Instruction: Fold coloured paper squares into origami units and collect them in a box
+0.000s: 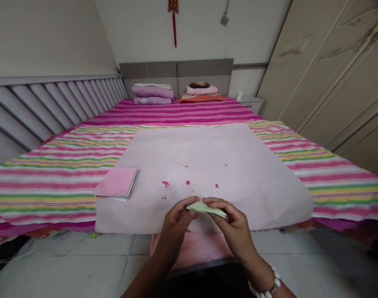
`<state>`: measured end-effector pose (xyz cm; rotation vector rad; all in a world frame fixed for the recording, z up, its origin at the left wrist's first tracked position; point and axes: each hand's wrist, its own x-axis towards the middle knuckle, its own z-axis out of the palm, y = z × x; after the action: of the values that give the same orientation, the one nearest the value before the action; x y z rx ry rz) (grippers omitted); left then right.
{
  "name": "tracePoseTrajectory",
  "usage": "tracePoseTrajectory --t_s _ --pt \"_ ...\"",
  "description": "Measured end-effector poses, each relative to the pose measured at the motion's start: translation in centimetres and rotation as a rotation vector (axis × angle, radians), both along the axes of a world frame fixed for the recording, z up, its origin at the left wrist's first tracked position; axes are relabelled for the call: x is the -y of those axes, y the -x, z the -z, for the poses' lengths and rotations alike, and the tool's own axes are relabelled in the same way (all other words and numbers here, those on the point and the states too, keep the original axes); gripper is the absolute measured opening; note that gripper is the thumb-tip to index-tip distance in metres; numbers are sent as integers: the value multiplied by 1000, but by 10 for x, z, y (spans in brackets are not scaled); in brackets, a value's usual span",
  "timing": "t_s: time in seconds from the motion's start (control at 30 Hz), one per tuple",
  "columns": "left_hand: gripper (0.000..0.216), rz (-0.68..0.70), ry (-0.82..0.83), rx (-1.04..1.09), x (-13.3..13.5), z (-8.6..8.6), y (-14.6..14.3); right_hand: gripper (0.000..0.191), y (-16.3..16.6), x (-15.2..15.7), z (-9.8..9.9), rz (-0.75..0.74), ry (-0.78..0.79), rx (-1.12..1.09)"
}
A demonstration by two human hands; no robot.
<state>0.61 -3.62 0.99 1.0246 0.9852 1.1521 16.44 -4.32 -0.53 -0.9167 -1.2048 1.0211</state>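
Note:
A folded piece of pale green paper (204,207) is held up between my two hands, above the near edge of a large white sheet (263,182). My left hand (179,217) pinches its left end between thumb and fingers. Around the right end, the fingers and thumb of my right hand (234,219) are closed; that wrist wears a white beaded bracelet (269,285). The paper looks layered and comes to a narrow point on the left. To the left, a stack of coloured paper squares (117,183) lies with a pink one on top.
The white sheet lies on a bed with a striped cover (61,178); small red marks or holes (165,184) dot it. Folded purple bedding (153,93) and a pink pile (201,90) sit by the headboard (176,70). Wardrobe doors (338,74) stand right, a railing (58,101) left.

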Motion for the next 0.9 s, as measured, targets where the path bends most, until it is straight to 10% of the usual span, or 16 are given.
tracePoseTrajectory --t_s 0.57,0.9 --pt "28 -36 59 3 -3 3 -2 18 5 1 3 -46 -54 23" --pt "16 -123 -342 -713 0 1 -2 34 4 5 1 -121 -35 121"
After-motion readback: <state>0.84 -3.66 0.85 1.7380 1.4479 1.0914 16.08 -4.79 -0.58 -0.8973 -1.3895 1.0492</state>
